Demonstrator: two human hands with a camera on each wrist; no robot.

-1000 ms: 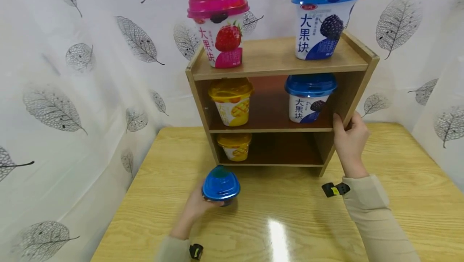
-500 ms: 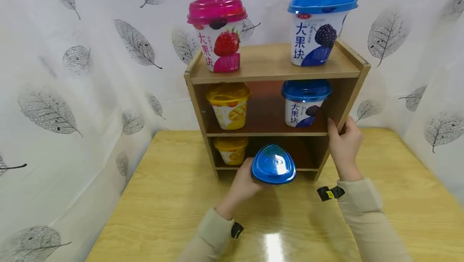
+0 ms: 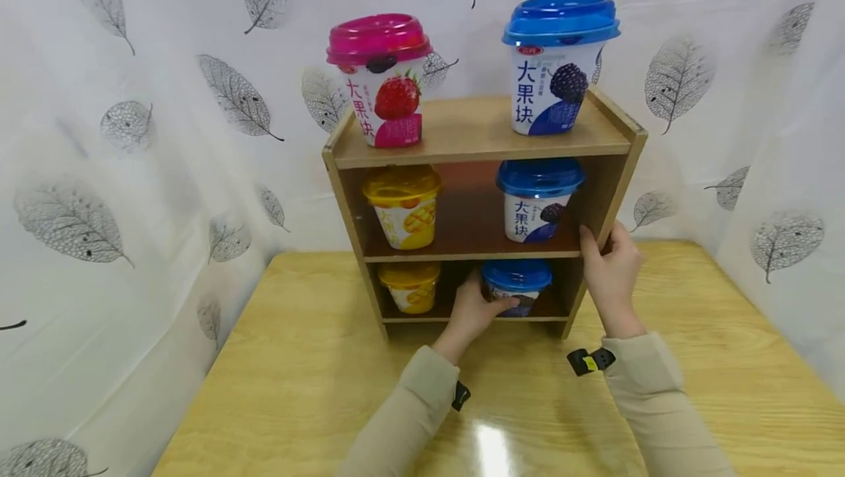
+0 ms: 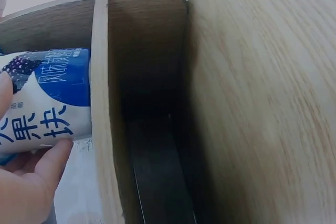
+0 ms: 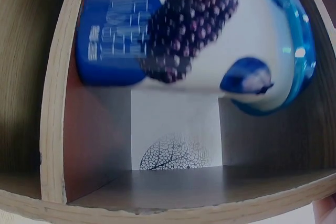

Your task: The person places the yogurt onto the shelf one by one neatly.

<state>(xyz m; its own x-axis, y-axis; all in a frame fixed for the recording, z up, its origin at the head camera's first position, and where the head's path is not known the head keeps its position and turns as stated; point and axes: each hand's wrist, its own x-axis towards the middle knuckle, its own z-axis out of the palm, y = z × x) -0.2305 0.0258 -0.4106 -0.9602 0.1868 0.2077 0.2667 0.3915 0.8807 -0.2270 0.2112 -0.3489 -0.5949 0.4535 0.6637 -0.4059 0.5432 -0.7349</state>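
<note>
My left hand (image 3: 470,318) grips a yogurt cup (image 3: 517,276) with a blue lid and blackberry print, in the right part of the bottom compartment of a small wooden shelf (image 3: 472,125). In the left wrist view the cup (image 4: 58,95) stands with its base right at the shelf board, the thumb on its front and fingers (image 4: 55,163) round its side. The right wrist view shows the cup (image 5: 184,30) close, with the thumb tip on its printed blackberry. My right hand (image 3: 614,275) holds the shelf's right side panel, thumb at the front edge.
A yellow-lidded mango cup (image 3: 414,286) sits at bottom left. The middle level holds another yellow cup (image 3: 404,205) and a blue one (image 3: 538,198). On top stand a larger pink-lidded cup (image 3: 383,81) and a blue-lidded one (image 3: 561,66). The wooden table (image 3: 297,389) lies in front.
My left hand has carried the blue-lidded yogurt cup from the table area left of centre, rightward and into the bottom compartment. My right hand keeps its hold on the side panel.
</note>
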